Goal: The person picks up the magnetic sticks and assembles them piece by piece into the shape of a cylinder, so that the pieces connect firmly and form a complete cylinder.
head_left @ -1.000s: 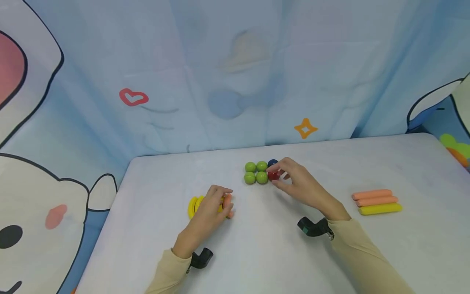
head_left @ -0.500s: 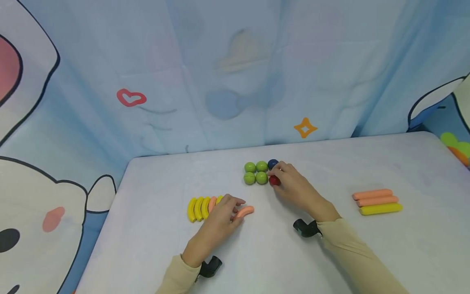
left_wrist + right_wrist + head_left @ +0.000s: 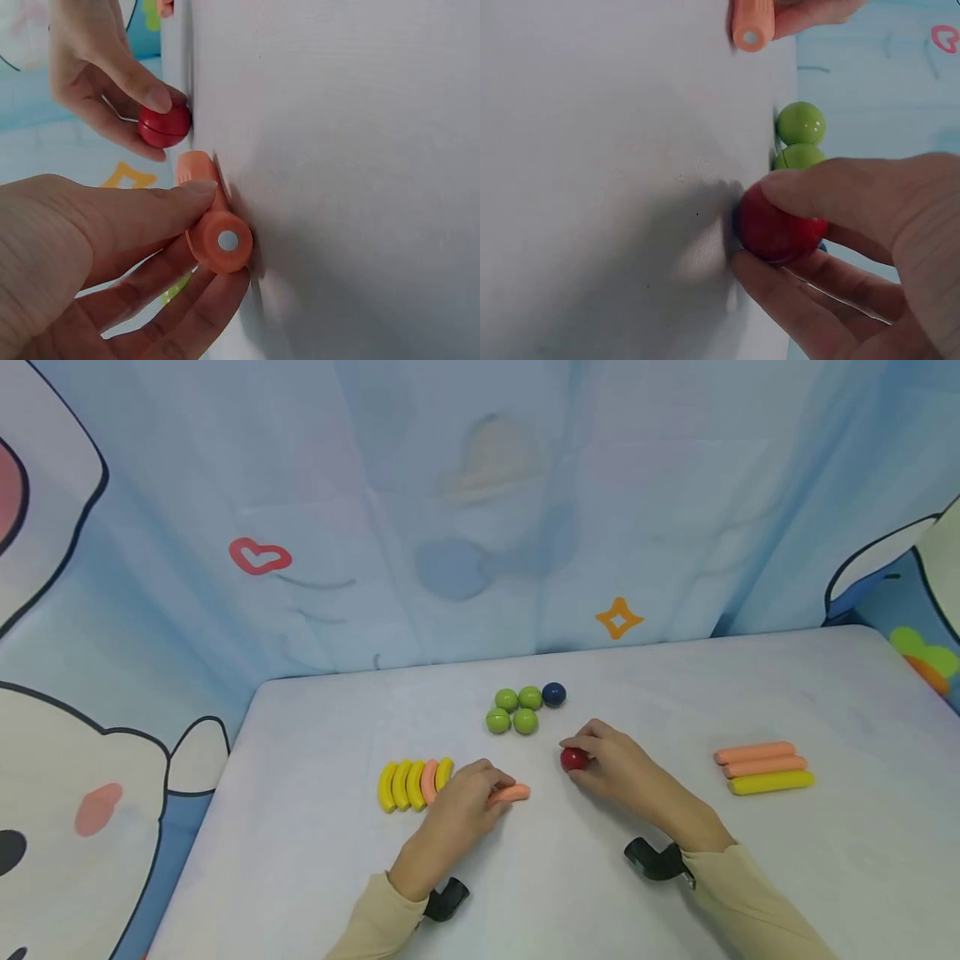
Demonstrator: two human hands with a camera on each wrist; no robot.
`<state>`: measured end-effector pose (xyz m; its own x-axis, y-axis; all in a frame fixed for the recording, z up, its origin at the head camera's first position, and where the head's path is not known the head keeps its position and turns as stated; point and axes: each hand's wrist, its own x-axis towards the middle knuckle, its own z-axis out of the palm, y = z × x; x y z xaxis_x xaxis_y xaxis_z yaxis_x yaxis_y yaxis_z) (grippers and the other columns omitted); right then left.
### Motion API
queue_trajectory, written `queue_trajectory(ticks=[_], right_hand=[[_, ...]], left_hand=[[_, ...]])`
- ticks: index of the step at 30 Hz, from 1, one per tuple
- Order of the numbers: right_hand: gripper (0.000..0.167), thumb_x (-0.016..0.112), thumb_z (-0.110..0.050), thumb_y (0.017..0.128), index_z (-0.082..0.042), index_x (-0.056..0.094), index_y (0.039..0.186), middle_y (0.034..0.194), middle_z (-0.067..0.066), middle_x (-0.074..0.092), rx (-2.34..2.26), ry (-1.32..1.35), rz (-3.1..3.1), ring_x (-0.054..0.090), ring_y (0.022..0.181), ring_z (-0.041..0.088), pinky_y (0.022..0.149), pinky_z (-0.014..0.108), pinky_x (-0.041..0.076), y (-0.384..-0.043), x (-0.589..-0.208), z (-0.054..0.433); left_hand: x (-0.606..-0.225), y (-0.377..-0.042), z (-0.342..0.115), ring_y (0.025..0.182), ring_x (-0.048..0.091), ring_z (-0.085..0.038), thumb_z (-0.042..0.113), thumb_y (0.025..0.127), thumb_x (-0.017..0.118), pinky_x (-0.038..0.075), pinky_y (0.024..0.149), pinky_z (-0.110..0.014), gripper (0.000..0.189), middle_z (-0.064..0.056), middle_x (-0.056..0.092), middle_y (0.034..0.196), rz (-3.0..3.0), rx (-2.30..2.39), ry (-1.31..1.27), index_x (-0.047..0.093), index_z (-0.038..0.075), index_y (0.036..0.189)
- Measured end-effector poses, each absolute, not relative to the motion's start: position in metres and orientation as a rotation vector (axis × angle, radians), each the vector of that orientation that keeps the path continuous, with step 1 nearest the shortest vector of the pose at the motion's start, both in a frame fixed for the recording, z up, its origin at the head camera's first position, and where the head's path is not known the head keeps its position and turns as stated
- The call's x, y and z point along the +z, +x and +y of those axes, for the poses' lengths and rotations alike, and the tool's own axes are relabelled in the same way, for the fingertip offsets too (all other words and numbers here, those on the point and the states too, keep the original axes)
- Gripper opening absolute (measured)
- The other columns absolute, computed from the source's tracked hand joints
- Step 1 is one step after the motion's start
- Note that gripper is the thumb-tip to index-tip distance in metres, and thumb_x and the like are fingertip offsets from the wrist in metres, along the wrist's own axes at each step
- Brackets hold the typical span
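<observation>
My left hand (image 3: pixel 463 802) pinches a curved orange toy piece (image 3: pixel 516 792) between thumb and fingers, low over the white table. In the left wrist view, a pale round dot marks the near end of this piece (image 3: pixel 214 251). To its left stands a row of curved yellow pieces (image 3: pixel 402 785) with another orange one (image 3: pixel 429 782) among them. My right hand (image 3: pixel 618 768) holds a glossy red ball (image 3: pixel 573 759) by thumb and fingertips, close to the tabletop. Behind it lie several green balls (image 3: pixel 526 721) and a dark blue ball (image 3: pixel 553 694).
At the right, two straight orange sticks (image 3: pixel 753 752) and a yellow stick (image 3: pixel 771 782) lie side by side. A blue printed curtain (image 3: pixel 450 510) hangs behind the far edge of the table (image 3: pixel 645 910).
The left hand has drawn the orange piece rightward out of the row. My right hand has pulled the red ball toward me, away from the green and blue balls.
</observation>
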<state>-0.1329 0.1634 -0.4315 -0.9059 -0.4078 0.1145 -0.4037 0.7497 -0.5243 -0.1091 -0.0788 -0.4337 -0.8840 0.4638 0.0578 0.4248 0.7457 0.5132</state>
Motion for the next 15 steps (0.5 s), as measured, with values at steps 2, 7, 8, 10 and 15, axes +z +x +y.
queue_trajectory(ticks=[2,7,8,10,15], right_hand=[[0.036,0.084,-0.001,0.085,0.006,0.074,0.119,0.106,0.012,0.064,-0.871,-0.694,2.901,0.066,0.094,0.026,0.083,0.043,0.061,-0.127,-0.429,0.165],[0.032,0.086,-0.001,0.084,0.003,0.074,0.113,0.104,0.007,0.065,-0.875,-0.748,2.841,0.065,0.089,0.019,0.079,0.036,0.060,-0.119,-0.426,0.167],[0.031,0.087,-0.001,0.082,0.001,0.074,0.111,0.103,0.005,0.064,-0.882,-0.755,2.833,0.064,0.088,0.018,0.077,0.034,0.060,-0.118,-0.426,0.167],[0.033,0.089,0.001,0.079,-0.003,0.073,0.108,0.099,0.002,0.061,-0.902,-0.767,2.818,0.062,0.084,0.013,0.074,0.029,0.059,-0.117,-0.427,0.167],[0.035,0.091,0.004,0.075,-0.005,0.077,0.105,0.095,0.000,0.056,-0.940,-0.825,2.818,0.061,0.084,0.012,0.072,0.026,0.059,-0.114,-0.429,0.167]], left_hand=[[-0.433,-0.109,-0.076,0.079,0.059,-0.011,0.019,0.093,0.081,0.050,0.072,-0.022,0.018,-0.002,0.070,0.091,2.886,0.788,0.736,0.082,0.005,0.104],[-0.432,-0.108,-0.068,0.082,0.064,-0.013,0.026,0.091,0.082,0.054,0.076,-0.023,0.019,0.001,0.071,0.089,2.924,0.751,0.710,0.084,0.009,0.100],[-0.432,-0.108,-0.066,0.083,0.064,-0.013,0.027,0.091,0.082,0.054,0.075,-0.024,0.019,0.001,0.071,0.088,2.931,0.742,0.700,0.084,0.010,0.099],[-0.432,-0.107,-0.062,0.081,0.064,-0.012,0.030,0.090,0.082,0.055,0.072,-0.024,0.020,0.003,0.071,0.087,2.942,0.723,0.680,0.085,0.011,0.098],[-0.433,-0.107,-0.052,0.073,0.062,-0.010,0.037,0.088,0.081,0.052,0.061,-0.022,0.024,0.005,0.067,0.081,2.976,0.674,0.657,0.085,0.015,0.096]])
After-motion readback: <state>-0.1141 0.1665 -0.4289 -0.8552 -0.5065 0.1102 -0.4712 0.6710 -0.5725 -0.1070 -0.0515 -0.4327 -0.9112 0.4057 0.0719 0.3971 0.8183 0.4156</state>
